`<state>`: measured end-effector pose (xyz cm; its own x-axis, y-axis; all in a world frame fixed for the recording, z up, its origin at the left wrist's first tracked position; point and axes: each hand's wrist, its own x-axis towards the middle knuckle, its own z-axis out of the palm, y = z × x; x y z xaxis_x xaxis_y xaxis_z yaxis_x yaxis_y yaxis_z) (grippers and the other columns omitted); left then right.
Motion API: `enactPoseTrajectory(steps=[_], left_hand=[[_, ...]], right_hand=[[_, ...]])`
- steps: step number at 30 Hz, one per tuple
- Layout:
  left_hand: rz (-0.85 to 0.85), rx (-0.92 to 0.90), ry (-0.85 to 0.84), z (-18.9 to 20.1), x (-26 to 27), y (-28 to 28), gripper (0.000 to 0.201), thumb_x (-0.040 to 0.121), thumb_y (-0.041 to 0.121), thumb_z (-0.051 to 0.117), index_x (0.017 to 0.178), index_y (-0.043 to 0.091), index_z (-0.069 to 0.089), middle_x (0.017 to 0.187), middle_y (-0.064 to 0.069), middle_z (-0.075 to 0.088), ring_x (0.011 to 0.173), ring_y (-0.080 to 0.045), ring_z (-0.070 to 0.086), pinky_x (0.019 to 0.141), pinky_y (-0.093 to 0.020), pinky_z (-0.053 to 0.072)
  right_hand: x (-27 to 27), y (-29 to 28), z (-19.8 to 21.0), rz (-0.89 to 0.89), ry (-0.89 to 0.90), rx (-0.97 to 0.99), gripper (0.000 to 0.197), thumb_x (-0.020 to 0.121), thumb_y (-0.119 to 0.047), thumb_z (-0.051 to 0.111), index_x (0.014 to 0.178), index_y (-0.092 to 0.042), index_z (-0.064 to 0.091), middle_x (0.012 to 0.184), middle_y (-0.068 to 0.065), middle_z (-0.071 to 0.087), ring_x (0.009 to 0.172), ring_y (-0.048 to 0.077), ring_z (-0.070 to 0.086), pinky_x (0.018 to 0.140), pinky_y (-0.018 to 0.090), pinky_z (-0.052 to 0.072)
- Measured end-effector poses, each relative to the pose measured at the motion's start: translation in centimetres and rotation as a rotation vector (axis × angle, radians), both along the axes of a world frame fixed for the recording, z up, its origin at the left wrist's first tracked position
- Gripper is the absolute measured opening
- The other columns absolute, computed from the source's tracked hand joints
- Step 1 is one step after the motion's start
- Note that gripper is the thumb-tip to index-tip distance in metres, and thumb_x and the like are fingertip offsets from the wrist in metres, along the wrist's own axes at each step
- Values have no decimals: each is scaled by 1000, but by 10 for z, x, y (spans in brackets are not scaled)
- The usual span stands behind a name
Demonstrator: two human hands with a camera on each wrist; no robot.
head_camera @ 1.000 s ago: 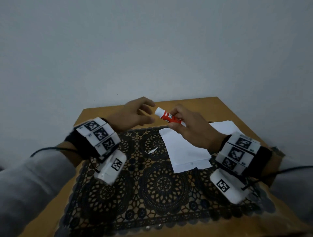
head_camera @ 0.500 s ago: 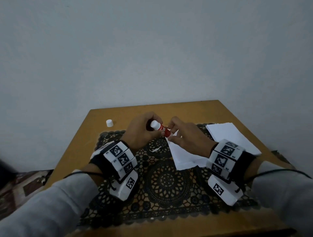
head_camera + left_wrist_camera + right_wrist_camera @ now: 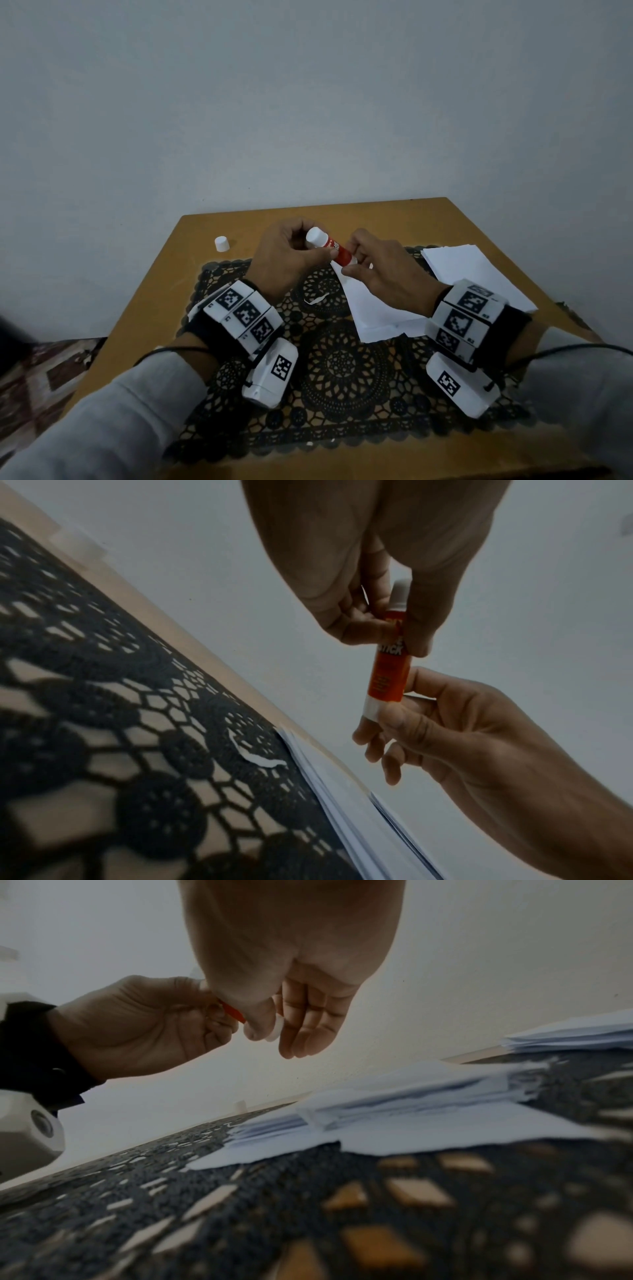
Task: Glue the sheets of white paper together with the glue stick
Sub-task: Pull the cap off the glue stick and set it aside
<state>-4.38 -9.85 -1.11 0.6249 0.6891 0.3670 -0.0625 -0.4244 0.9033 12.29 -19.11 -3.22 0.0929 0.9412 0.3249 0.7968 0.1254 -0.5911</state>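
The red glue stick is held in the air above the lace mat, its white end pointing up and left. My left hand grips its upper part, fingers curled round the tube. My right hand pinches the white base between thumb and fingertips; in the right wrist view that base shows under the thumb. A stack of white paper lies on the mat below the right hand. Another stack of white sheets sits further right.
A small white cap stands on the wooden table at the far left. A torn paper scrap lies on the black lace mat. A grey wall stands right behind the table.
One second ago only my right hand held the glue stick and the left hand hovered open beside it. The left hand has since closed round the stick's upper part.
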Motion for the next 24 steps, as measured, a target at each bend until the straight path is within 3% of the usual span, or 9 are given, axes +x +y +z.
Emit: enactPoseTrajectory(steps=[3, 8, 12, 15, 19, 22, 24], left_hand=[[8, -63, -11, 3, -2, 4, 20, 74, 5, 77, 86, 1, 63, 78, -8, 64, 70, -12, 60, 65, -21, 51], [33, -47, 17, 10, 0, 6, 21, 76, 9, 76, 89, -3, 65, 74, 0, 66, 64, -3, 60, 60, -15, 48], [15, -82, 53, 14, -2, 12, 18, 76, 11, 76, 89, 3, 66, 74, 3, 66, 65, -6, 59, 63, -18, 49], [5, -136, 51, 14, -4, 14, 13, 76, 10, 76, 85, 8, 67, 72, 0, 65, 67, -13, 57, 67, -25, 49], [-33, -272, -22, 15, -4, 15, 20, 68, 13, 78, 82, 6, 66, 69, -1, 63, 65, -15, 55, 69, -31, 48], [-45, -271, -25, 16, -3, 16, 30, 63, 18, 78, 85, 3, 65, 71, -2, 63, 66, -14, 55, 68, -29, 48], [-51, -260, -19, 17, -4, 17, 30, 64, 19, 78, 86, 3, 65, 72, -4, 63, 66, -15, 55, 67, -29, 48]], right_hand=[[-2, -1, 1, 7, -16, 18, 19, 92, -28, 63, 99, -18, 48, 83, -1, 65, 73, 21, 62, 68, 46, 52], [-2, -1, 4, -40, 6, 59, 24, 88, -29, 68, 97, -17, 50, 80, -3, 63, 69, 16, 58, 62, 34, 49], [-1, -1, 2, 0, 8, 74, 15, 96, -25, 57, 100, -11, 54, 80, -1, 65, 70, 18, 61, 63, 36, 52], [-3, -2, 2, 32, 7, 92, 20, 99, -28, 52, 102, -8, 55, 82, 0, 65, 71, 17, 60, 63, 33, 50], [-5, -1, 2, -3, -28, 101, 24, 93, -34, 60, 99, -17, 45, 77, -3, 59, 65, 14, 54, 56, 27, 42], [-6, -1, 3, 22, 3, 74, 16, 97, -31, 54, 97, -18, 45, 80, 2, 64, 68, 17, 60, 61, 33, 50], [-8, -3, 4, 60, 41, 65, 10, 100, -31, 48, 94, -23, 48, 80, 1, 66, 67, 8, 60, 63, 25, 50]])
